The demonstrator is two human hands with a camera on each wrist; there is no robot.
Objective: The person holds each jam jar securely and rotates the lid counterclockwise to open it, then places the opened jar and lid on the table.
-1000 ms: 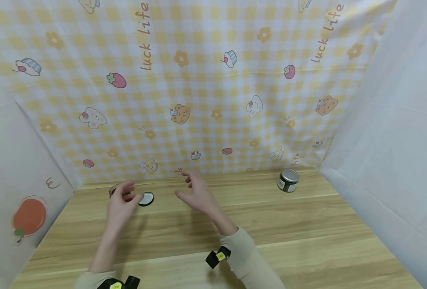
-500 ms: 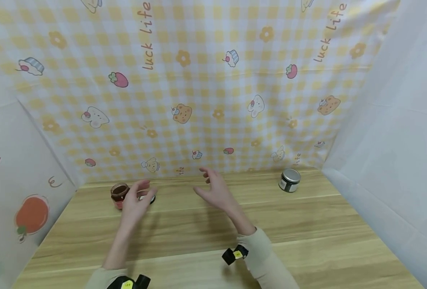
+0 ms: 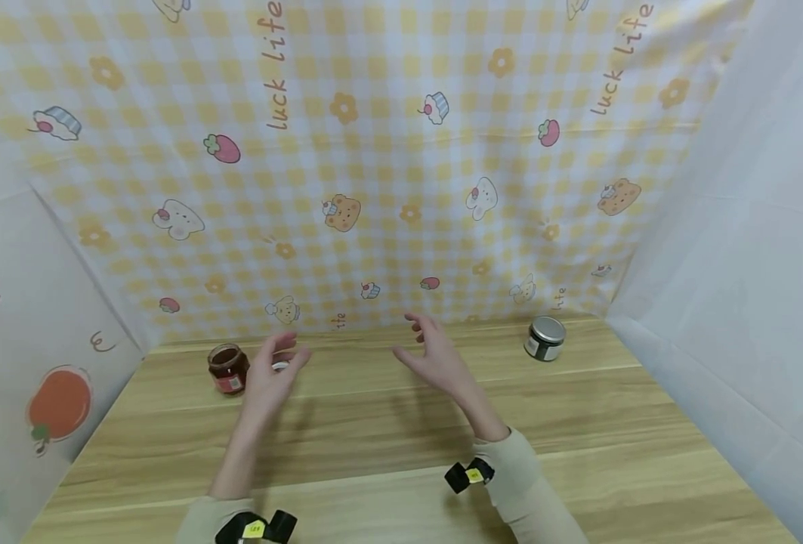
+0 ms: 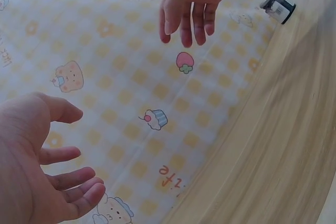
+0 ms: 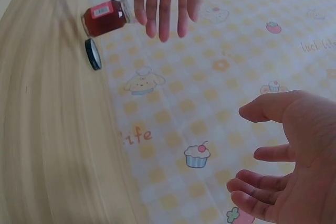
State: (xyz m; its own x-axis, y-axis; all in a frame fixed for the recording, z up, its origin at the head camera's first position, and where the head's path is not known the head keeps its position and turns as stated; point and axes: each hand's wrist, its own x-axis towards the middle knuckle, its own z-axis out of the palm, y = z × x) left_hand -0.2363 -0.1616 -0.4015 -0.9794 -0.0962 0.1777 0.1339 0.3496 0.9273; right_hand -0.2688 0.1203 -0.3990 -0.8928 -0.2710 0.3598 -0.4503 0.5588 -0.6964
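Note:
My left hand [image 3: 270, 380] hovers over the table at the left, fingers loosely bent and holding nothing. Just left of it stands an uncapped glass jar [image 3: 228, 370] with dark red contents and a red label. A dark-rimmed lid [image 5: 93, 54] lies beside that jar with its pale inside showing; in the head view the left hand mostly hides it. To the right, my right hand [image 3: 440, 368] is held above the wood with relaxed, empty fingers and the thumb apart. Farther right is a dark jar [image 3: 545, 340] with a silver lid on and a pale label.
The wooden table [image 3: 374, 446] runs back to a yellow checked cloth [image 3: 387, 166] with cartoon prints. White sheeting [image 3: 734, 227] closes in the right side, and a printed white sheet [image 3: 27, 317] the left. Both sleeves wear black wrist cameras.
Both hands have shifted to the right, the right one farther. The left hand has uncovered the red jar and now overlaps the lid. The jars stay put on the table.

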